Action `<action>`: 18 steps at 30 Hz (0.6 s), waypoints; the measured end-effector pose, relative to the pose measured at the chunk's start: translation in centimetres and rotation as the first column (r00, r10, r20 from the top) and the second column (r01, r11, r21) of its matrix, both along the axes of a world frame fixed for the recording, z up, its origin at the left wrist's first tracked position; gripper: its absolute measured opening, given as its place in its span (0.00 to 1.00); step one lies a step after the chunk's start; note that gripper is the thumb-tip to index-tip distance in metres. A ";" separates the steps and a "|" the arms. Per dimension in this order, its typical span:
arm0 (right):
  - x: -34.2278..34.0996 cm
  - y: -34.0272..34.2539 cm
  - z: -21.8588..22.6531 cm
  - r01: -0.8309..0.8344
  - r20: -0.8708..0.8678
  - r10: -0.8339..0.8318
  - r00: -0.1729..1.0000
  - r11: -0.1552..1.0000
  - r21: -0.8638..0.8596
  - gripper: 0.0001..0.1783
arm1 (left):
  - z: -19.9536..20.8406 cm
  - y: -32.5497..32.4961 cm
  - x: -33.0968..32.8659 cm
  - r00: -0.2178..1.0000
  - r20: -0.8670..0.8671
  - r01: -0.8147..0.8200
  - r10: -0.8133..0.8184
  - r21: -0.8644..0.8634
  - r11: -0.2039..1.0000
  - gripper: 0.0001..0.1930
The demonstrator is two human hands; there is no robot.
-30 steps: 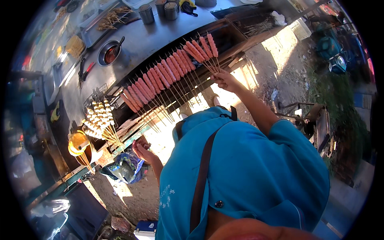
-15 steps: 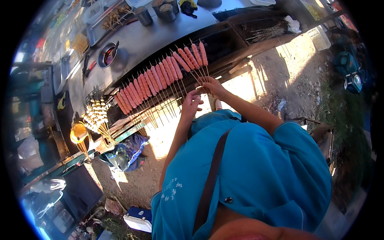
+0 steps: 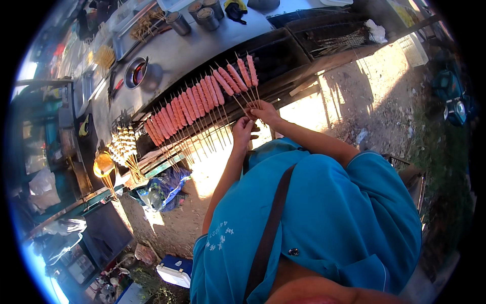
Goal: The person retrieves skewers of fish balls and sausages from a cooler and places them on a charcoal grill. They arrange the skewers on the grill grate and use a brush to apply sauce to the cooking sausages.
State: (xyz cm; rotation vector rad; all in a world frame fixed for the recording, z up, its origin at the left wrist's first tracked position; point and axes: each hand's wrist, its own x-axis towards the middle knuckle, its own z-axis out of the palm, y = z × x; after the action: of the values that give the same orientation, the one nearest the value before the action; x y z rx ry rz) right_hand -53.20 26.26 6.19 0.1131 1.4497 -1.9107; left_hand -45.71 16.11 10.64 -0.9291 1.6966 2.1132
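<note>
A long row of pink sausage skewers lies across a dark charcoal grill, sticks pointing toward me. My right hand is closed on the stick ends of the rightmost sausages. My left hand is raised right beside it, fingertips against the neighbouring sticks; I cannot make out whether it grips one. My blue shirt with a dark shoulder strap fills the lower right.
Pale ball skewers sit at the grill's left end above an orange cup. On the steel counter are a small bowl of red sauce, metal tins and a tray of skewers. A blue bag and a white-and-blue box lie on the dirt.
My left hand rose from low at the left up to the stick ends beside my right hand. My right hand stayed at the rightmost skewers.
</note>
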 end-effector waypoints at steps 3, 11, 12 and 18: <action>0.3 -0.4 0.4 -0.015 0.005 0.015 1.000 1.000 -0.028 0.13 | -0.9 -0.3 0.6 1.000 0.005 -0.002 0.002 -0.012 1.000 0.06; 0.6 -0.7 0.0 -0.059 0.038 0.059 0.998 0.998 -0.006 0.14 | -1.6 -0.2 0.7 0.998 -0.035 -0.055 0.054 -0.015 0.998 0.06; 0.4 -0.6 -0.1 -0.062 0.051 0.062 0.997 0.998 -0.007 0.15 | -1.6 -0.2 0.6 0.999 -0.022 -0.048 0.048 -0.009 0.999 0.06; 0.0 -0.8 0.1 -0.051 0.118 0.057 0.991 0.997 -0.052 0.15 | -2.1 -0.5 0.6 0.999 0.017 -0.046 0.045 0.019 0.999 0.05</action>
State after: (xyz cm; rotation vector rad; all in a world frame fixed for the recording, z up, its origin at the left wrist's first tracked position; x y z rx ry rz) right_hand -53.17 25.42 6.27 0.1611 1.3132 -1.8623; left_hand -45.16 15.58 8.54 -0.9857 1.6597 2.1406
